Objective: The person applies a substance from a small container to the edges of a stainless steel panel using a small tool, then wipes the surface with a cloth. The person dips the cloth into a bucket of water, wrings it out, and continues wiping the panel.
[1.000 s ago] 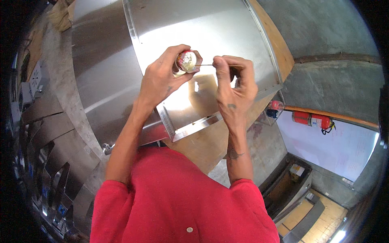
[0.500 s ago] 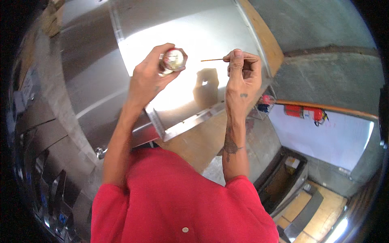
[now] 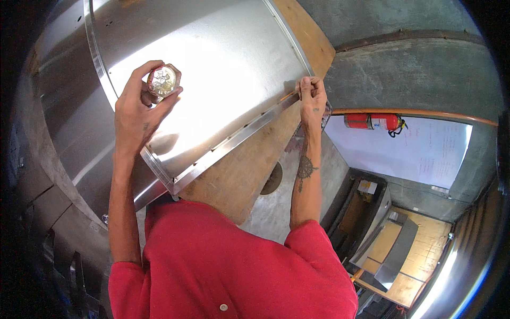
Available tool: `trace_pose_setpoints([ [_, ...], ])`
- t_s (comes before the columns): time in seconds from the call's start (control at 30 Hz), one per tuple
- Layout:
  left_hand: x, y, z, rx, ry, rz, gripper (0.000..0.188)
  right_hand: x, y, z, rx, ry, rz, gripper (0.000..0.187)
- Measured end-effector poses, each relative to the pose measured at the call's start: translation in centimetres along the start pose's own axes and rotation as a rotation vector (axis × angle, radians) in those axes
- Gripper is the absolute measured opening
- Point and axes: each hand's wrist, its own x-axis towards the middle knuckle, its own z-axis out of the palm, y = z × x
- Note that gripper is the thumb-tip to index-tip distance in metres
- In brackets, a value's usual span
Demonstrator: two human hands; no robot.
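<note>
My left hand (image 3: 137,109) is curled round a small rounded container (image 3: 163,81), silvery on the side facing up, with red along its edge. It is held above the bright, shiny metal panel (image 3: 234,69). My right hand (image 3: 312,101) pinches a thin orange-brown stick (image 3: 288,96) between thumb and fingers. The stick points left, its end at the panel's raised front rim (image 3: 234,137), close to the right corner. Whether the end touches the rim I cannot tell, nor whether it carries bristles.
A wooden board (image 3: 223,186) lies under the panel and juts out past its front and right sides. Another metal surface (image 3: 69,122) extends left. A red fire extinguisher (image 3: 372,122) is by a whiteboard (image 3: 393,151) on the right, above a dark trough-like box (image 3: 353,212).
The view has shifted, so the panel lies further left. The stick has gone from mid-air over the panel to its front rim near the right corner. Both hands keep their holds.
</note>
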Motion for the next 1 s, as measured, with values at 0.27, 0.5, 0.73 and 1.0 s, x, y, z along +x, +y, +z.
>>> trace_pose_setpoints([
  [0.27, -0.1, -0.4, 0.0, 0.010, 0.012, 0.029, 0.063, -0.3, -0.6, 0.5, -0.030, -0.053, 0.005, 0.024],
  [0.5, -0.1, -0.4, 0.1, -0.010, 0.008, -0.017, 0.064, -0.4, -0.5, 0.4, -0.094, -0.052, 0.021, 0.025],
  [0.73, -0.2, -1.0, 0.2, 0.032, 0.015, 0.056, 0.066, -0.4, -0.7, 0.6, -0.150, -0.041, -0.024, 0.027],
  [1.0, -0.4, -1.4, 0.3, 0.024, 0.004, 0.043, 0.067, -0.3, -0.5, 0.5, -0.151, -0.063, -0.030, 0.029],
])
